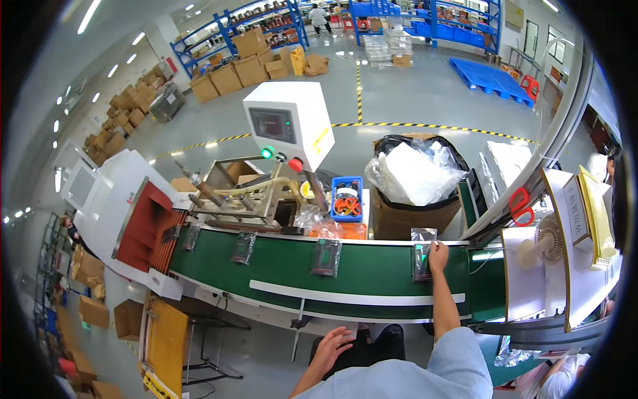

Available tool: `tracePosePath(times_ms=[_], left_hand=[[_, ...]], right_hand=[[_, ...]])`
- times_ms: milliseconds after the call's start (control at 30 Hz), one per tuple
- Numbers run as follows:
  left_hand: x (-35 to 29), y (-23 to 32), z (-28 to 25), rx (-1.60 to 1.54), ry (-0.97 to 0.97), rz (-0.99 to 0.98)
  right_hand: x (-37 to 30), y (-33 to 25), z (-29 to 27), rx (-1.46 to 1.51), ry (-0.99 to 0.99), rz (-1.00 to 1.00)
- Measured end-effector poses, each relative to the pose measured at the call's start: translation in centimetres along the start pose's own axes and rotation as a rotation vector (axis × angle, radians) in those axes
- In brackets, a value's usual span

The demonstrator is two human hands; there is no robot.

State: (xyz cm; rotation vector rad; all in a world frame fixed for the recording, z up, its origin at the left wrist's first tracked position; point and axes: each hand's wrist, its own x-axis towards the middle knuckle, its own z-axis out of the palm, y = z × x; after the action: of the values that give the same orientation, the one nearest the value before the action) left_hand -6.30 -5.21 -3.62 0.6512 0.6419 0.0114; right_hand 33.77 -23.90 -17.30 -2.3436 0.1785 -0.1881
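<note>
At the right part of the green conveyor belt [372,258], my right hand [437,258] pinches the upper right edge of a clear plastic bag [420,261] with a dark flat item inside. The bag lies on the belt. My left hand [333,348] is held near my lap, below the belt's near edge, with its fingers apart and nothing in it. Further left on the belt lie more bagged dark items: one bag [325,258] near the middle, another bag [244,248] beyond it, and a bag [191,237] close to the white machine.
A white machine with a red strip curtain [141,223] stands at the belt's left end. Behind the belt are a control box [290,123], a blue bin [347,199] and a carton lined with a black bag [415,219]. A small fan [548,238] and red scissors [521,206] are at the right.
</note>
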Motion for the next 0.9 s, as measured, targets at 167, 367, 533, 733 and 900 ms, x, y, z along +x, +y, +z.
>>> tracePosePath(times_ms=[167,367,533,733,900], left_hand=[[-0.9,0.2,-0.9,0.022,-0.020,0.001],[-3.5,-2.8,-0.5,0.258,-0.081,-0.120],[-4.6,-8.7,-0.8,0.375,-0.309,-0.383],[-5.4,-14.6,6.1,0.602,-0.545,-0.662],[-2.6,-22.2,10.7,0.620,-0.613,-0.766]], right_hand=[[-4.3,0.4,-2.9,0.218,0.118,-0.131],[-18.7,0.7,-10.7,0.388,0.074,-0.248],[-31.4,6.1,-20.3,0.449,-0.007,0.112],[-38.4,17.2,-29.5,0.297,0.114,0.398],[-37.6,22.2,-35.6,0.301,0.036,0.464]])
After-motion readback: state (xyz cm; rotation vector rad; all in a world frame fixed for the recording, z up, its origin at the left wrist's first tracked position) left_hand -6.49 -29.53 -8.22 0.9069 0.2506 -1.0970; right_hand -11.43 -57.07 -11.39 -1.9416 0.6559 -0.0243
